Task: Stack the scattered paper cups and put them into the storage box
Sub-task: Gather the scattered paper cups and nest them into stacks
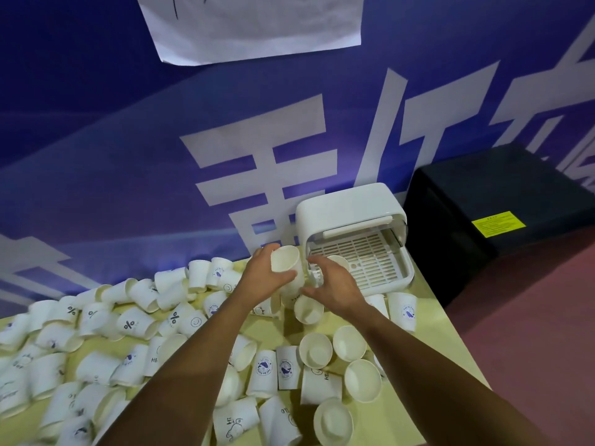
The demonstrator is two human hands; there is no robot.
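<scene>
Paper cup stack (287, 267), a few white cups that look nested into one another, is held up above the far end of the table (402, 416), just in front of the open storage box (347, 206), its open mouth tilted towards the camera. The left hand (265, 276) grips it from the left side, fingers curled behind the rim and thumb pressed across the front of the wall. The right hand (336, 286) sits just to the right of the stack with fingers loosely curved near the front edge of the box; I cannot tell whether they hold anything. The white box has its lid raised, showing a slatted tray (370, 257), and one cup (339, 260) shows inside behind the right fingers. Scattered paper cups (128, 325) cover the yellow-green table, most lying on their sides to the left, some printed with a percent sign or a round blue logo. Three upright cups (349, 342) stand close together near the right forearm. To the right of the box stands a black case (467, 194) with a yellow label (498, 223). Behind everything hangs a blue banner (112, 140) with large white characters, and a white paper sheet (251, 24) is fixed above.
</scene>
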